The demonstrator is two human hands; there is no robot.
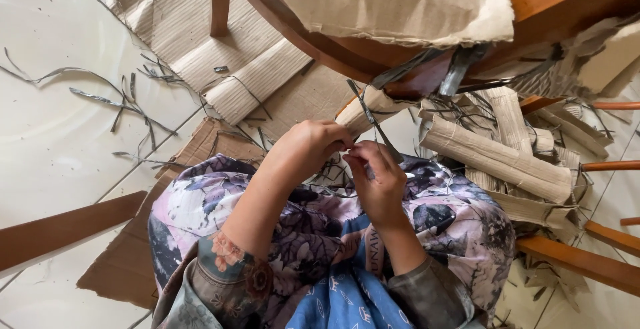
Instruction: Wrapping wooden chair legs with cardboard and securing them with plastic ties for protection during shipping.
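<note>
Pinching a thin dark strip between both hands over my lap: left hand fingers are closing together on its lower end, right hand fingers are clamping it just beside them, and the strip is running up toward the wooden table edge. I'm sitting on flattened cardboard on the tiled floor, with rolled cardboard tubes lying near my right side and loose dark strips scattered well apart on my left.
</note>
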